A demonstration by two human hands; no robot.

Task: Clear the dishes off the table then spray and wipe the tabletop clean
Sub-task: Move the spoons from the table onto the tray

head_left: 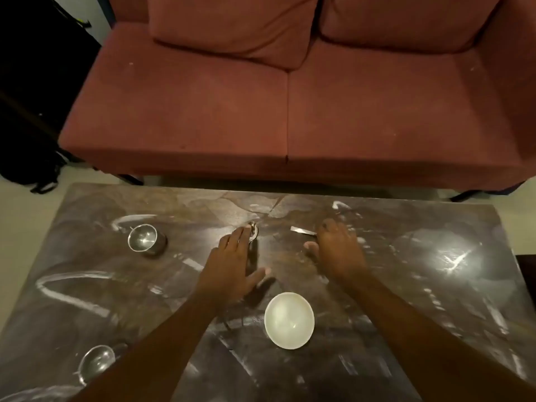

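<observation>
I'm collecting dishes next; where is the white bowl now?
Head view: the white bowl sits on the table, middle, just nearer the person than the left hand and right hand.

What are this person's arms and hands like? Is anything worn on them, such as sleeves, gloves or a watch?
Nothing worn shows. The left hand and the right hand are bare, without gloves. The left forearm and the right forearm are bare down to the picture's lower edge, with no sleeve, watch or bracelet in view. Whether any finger bears a ring is too blurred to tell.
</observation>
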